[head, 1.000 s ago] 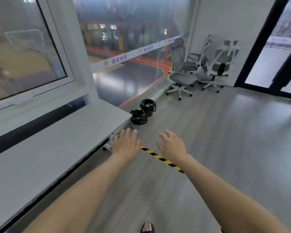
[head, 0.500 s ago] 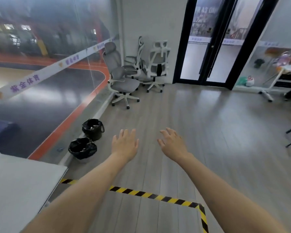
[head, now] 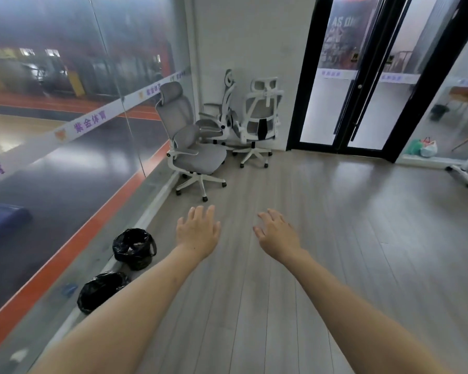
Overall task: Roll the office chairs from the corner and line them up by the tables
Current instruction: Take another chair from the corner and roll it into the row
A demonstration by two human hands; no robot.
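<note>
- The left hand [head: 197, 234] and right hand [head: 277, 236] reach out over the floor [head: 335, 238], fingers spread, holding nothing.
- Three chairs sit in the corner; the gray chair [head: 192, 147] is nearest.
- Best to walk up, grab its back with both hands, and push slowly past the black bins [head: 134, 248].

3 office chairs stand upright in the corner where the glass wall meets the white wall, all on white 5-star bases with castors on the grey wood floor. The nearest chair [head: 192, 147] is grey mesh with a headrest and white armrests, its seat facing right, close to the glass. Behind it stand a second chair [head: 222, 114], seen side-on, and a white-framed chair [head: 260, 117] showing its back.
</note>
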